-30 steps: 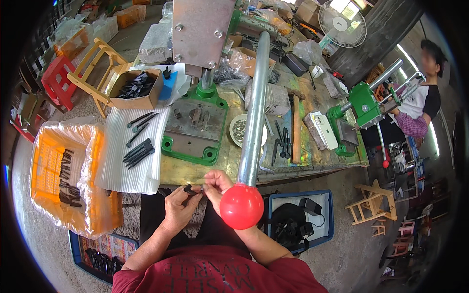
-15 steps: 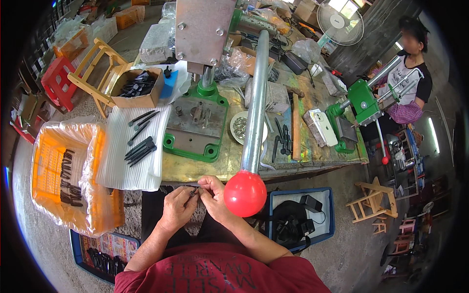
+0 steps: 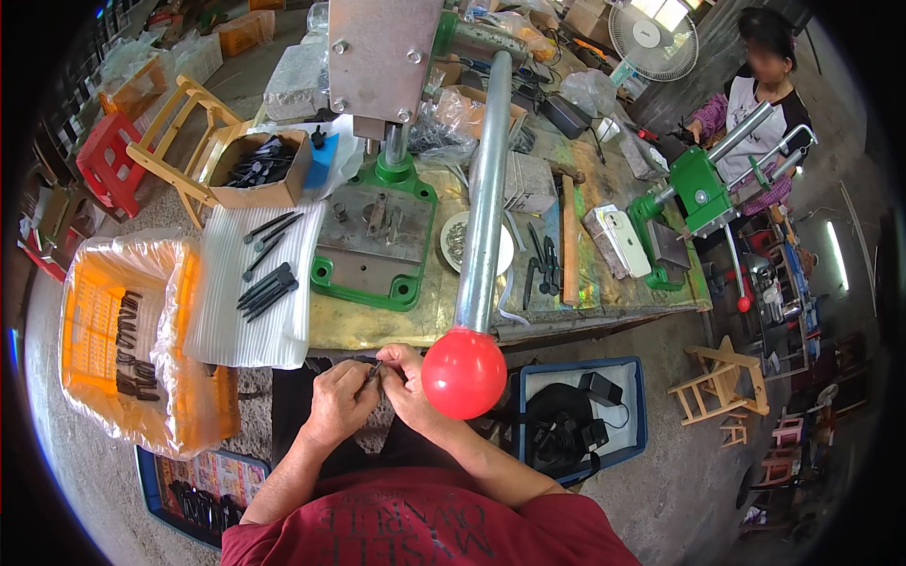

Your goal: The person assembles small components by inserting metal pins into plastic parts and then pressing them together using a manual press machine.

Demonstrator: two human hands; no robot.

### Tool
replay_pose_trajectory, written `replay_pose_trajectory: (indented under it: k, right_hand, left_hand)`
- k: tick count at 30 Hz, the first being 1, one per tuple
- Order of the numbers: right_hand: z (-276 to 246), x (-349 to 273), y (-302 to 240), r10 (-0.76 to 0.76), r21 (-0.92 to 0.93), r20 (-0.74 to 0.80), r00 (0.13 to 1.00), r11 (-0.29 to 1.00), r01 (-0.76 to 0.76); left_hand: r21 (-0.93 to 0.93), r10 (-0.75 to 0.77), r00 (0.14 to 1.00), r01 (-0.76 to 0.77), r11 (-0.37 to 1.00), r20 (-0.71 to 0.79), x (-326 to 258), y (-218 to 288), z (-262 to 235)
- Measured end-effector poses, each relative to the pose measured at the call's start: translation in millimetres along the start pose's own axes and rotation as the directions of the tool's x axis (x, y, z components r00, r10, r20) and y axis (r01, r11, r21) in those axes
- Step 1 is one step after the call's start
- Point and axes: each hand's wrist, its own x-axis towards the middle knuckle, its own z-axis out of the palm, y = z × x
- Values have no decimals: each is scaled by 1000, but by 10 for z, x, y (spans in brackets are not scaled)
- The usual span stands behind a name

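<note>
My left hand (image 3: 338, 404) and my right hand (image 3: 408, 389) meet in front of the table's near edge. Their fingertips pinch a small dark piece (image 3: 374, 371), mostly covered by the fingers, so its kind is unclear. Beside my right hand is the red ball knob (image 3: 463, 374) on the press's steel lever (image 3: 483, 198). Beyond the hands stands the green hand press (image 3: 370, 294), with a metal block on its bed. A white plate (image 3: 500, 251) of small metal bits lies partly behind the lever. Black spike-like parts (image 3: 268, 291) rest on white foam sheet (image 3: 217, 325) to the left.
At the left stands a plastic-lined orange crate (image 3: 175, 415); a cardboard box (image 3: 260, 193) of black parts sits behind the foam. A second press (image 3: 700, 196), phone (image 3: 623, 238) and wooden strip (image 3: 570, 241) are rightward, near a co-worker (image 3: 769, 104). Blue trays (image 3: 643, 406) lie below.
The view shifts slightly. My hands stay together, fingers moving a little around the small piece. The co-worker leans in toward the table, a hand now visible with something black.
</note>
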Motion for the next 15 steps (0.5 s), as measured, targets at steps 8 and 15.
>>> replay_pose_trajectory:
  k: [8,15]
  right_hand:
    - [-14,23,-67,22,66,12,1000,998,-23]
    - [-28,33,-109,42,54,-8,999,998,-42]
  left_hand:
    - [-16,-30,999,30,999,16,6,14,-7]
    - [-41,-95,993,98,994,64,8,44,-35]
